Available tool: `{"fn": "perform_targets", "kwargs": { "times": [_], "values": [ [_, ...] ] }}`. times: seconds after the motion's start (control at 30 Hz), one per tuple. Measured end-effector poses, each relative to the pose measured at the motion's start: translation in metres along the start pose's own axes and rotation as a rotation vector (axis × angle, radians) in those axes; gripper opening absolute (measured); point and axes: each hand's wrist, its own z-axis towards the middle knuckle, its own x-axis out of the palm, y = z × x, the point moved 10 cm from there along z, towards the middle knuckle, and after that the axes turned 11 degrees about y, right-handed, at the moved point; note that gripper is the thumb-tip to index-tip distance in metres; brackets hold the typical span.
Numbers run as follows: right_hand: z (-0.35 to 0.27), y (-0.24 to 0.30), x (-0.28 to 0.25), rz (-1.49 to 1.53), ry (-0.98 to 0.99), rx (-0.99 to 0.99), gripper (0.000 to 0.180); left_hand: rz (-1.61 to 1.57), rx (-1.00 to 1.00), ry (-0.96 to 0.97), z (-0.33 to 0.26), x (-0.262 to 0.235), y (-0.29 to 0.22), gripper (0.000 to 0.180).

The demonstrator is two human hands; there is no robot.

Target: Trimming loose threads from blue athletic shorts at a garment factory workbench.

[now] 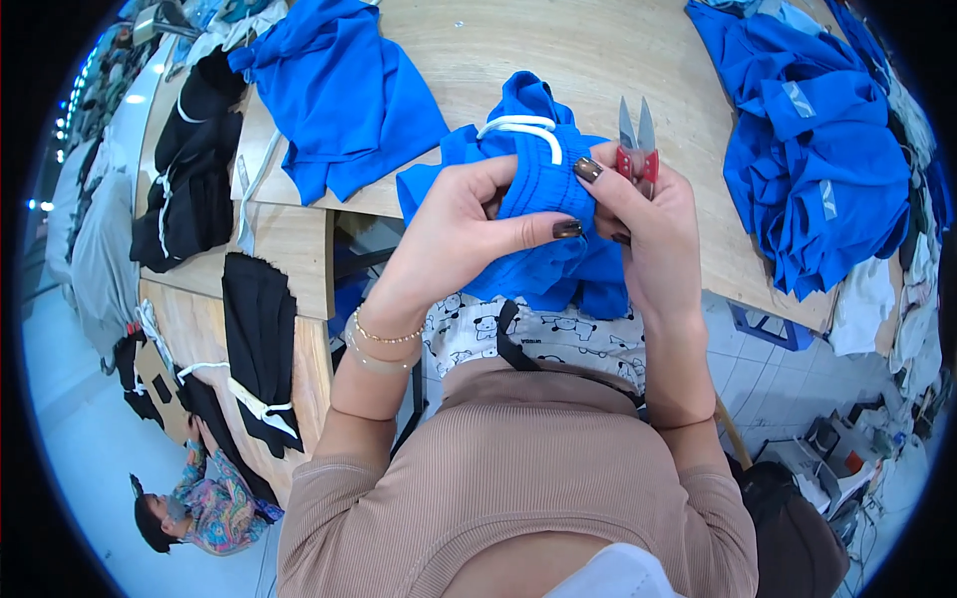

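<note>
Between my two hands is a blue garment (543, 189) with a gathered elastic waistband and a white drawstring (528, 126) looped at its top. My left hand (474, 224) grips the waistband from the left, thumb in front and fingers behind or inside it. On the other side my right hand (648, 214) pinches the band's right edge with its thumb. Small red-handled thread snips (638, 149) also sit in my right hand, blades pointing up and away from the cloth. The garment's lower part hangs over the table edge above my lap.
Another blue garment (349, 110) lies flat at the far left of the wooden table (478, 40). Blue garments (807, 149) are heaped at the right. Black garments (199, 159) with white cords lie left. A co-worker (204, 498) in a patterned top reaches onto the left table.
</note>
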Motion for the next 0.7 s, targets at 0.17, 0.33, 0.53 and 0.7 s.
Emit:
{"fn": "perform_targets", "kwargs": {
  "times": [0.17, 0.33, 0.53, 0.7],
  "values": [
    [-0.001, 0.007, -0.003, -0.018, 0.005, -0.051, 0.008, -0.037, -0.066, -0.005, -0.005, 0.005, 0.011, 0.018],
    [-0.001, 0.014, -0.009, 0.001, -0.073, -0.132, 0.008, 0.052, 0.087, -0.025, -0.002, 0.006, 0.001, 0.018],
    [0.012, -0.007, -0.002, 0.195, 0.045, -0.029, 0.009, 0.744, 0.533, -0.332, -0.023, 0.004, -0.050, 0.024],
    [0.011, -0.016, 0.010, 0.204, 0.104, 0.072, 0.010, 0.709, 0.587, -0.200, -0.020, -0.001, -0.050, 0.020]
  ]
}}
